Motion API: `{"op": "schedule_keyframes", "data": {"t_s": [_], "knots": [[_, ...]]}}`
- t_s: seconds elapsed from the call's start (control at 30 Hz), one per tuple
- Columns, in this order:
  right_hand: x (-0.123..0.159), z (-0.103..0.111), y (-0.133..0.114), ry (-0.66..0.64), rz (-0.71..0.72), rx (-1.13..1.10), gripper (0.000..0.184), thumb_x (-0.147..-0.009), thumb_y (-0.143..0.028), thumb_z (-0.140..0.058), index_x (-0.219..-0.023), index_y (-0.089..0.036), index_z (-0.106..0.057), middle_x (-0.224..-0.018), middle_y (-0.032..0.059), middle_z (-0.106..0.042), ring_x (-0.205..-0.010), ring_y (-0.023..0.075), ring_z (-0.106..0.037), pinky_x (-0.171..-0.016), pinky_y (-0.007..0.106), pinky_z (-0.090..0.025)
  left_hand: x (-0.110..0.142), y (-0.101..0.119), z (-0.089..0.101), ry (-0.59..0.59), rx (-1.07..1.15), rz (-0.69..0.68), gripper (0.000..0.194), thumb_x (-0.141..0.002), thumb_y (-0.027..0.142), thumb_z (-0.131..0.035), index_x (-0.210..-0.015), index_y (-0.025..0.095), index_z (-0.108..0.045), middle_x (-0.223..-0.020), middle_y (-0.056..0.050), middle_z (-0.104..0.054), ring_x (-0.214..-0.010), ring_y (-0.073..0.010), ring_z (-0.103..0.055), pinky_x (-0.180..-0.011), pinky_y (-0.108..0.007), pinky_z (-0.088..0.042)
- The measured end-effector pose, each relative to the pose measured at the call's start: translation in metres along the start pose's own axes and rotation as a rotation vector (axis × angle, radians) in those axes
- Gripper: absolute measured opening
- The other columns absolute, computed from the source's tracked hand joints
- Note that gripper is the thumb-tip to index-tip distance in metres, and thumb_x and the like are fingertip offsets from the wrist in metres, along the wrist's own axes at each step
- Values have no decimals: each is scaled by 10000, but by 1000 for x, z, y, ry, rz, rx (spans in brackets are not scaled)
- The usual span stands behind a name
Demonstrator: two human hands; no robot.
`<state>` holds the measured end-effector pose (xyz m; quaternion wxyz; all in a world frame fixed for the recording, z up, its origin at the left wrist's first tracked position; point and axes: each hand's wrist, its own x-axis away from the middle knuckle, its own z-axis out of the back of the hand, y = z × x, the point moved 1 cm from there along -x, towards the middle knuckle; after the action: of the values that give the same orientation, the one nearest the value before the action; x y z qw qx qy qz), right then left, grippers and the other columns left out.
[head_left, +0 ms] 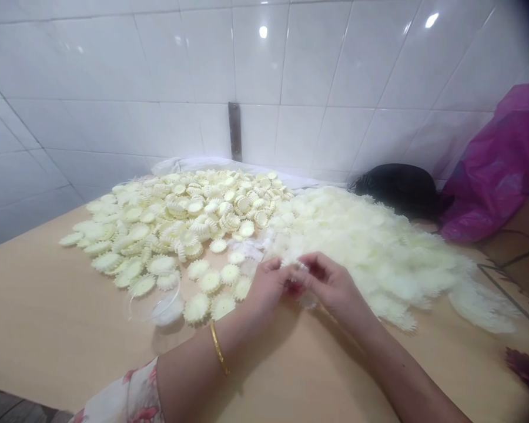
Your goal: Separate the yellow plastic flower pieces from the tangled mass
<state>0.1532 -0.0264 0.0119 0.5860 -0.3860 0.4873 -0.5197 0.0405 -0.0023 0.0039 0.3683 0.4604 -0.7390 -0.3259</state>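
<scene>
My left hand (268, 288), with a gold bangle on the wrist, and my right hand (328, 282) meet just above the table. Between their pinched fingers is a small pale scalloped piece (298, 267), mostly covered by the fingers. Just left of my left hand lie several loose cream scalloped discs (210, 282), flat on the table. Behind them rises a large heap of the same discs (194, 205). Close beyond my right hand spreads a pile of thin, translucent pale-yellow scalloped sheets (357, 235).
A small clear tub (167, 308) with whitish contents stands left of the loose discs. At the back right are a black rounded object (397, 185) and a magenta plastic bag (498, 170). A white tiled wall (180, 70) bounds the wooden table (48, 305) behind.
</scene>
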Motion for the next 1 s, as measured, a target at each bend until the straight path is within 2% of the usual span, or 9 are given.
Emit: {"op": "schedule_keyframes", "data": {"t_s": [0.17, 0.27, 0.43, 0.57, 0.67, 0.87, 1.0], "knots": [[-3, 0, 5, -22, -62, -194, 264, -639, -387, -679, -756, -173, -578, -643, -7, -586, -607, 148, -554, -586, 275, -449, -5, -3, 5, -18, 21, 39, 282, -520, 119, -695, -612, 156, -431, -539, 9, -514, -491, -104, -507, -500, -248, -357], [-4, 2, 5, -10, -83, -247, 262, -646, -415, -665, -654, -165, -587, -606, -10, -577, -583, 136, -533, -565, 258, -426, -3, -1, 3, -35, 17, 71, 338, -494, 150, -742, -623, 158, -429, -544, 10, -508, -498, -114, -516, -505, -260, -366], [-2, 2, 3, 58, -61, -111, 245, -712, -383, -594, -595, -171, -555, -557, -16, -537, -563, 134, -509, -576, 265, -417, 5, 4, -4, -29, 13, 53, 394, -507, 194, -749, -571, 174, -361, -501, 27, -475, -452, -97, -478, -448, -232, -323], [-1, 0, 1, 128, -27, 34, 240, -750, -352, -543, -585, -180, -510, -530, -24, -502, -543, 132, -495, -564, 259, -413, 10, 5, -8, -39, -51, -32, 361, -557, 142, -684, -518, 174, -327, -457, 31, -458, -434, -80, -446, -429, -214, -299], [-2, 0, -2, 149, -22, 87, 250, -764, -349, -522, -581, -185, -481, -515, -28, -486, -539, 135, -505, -553, 253, -412, 9, 6, -6, -79, -110, -96, 294, -567, 120, -657, -509, 163, -372, -470, 24, -481, -466, -82, -472, -470, -220, -340], [-3, 3, -10, 139, -4, 79, 249, -772, -339, -500, -580, -186, -465, -534, -15, -537, -548, 133, -526, -555, 243, -413, 5, 4, -1, -148, -216, -188, 222, -607, 191, -665, -529, 144, -463, -499, 15, -505, -505, -99, -510, -524, -241, -385], [-1, 2, -9, 213, 44, 165, 235, -785, -326, -473, -594, -189, -470, -550, -14, -543, -542, 130, -507, -531, 239, -393, 5, 3, -1, -126, -262, -266, 239, -618, 256, -675, -529, 140, -486, -503, 23, -496, -523, -98, -510, -547, -239, -403]]}}
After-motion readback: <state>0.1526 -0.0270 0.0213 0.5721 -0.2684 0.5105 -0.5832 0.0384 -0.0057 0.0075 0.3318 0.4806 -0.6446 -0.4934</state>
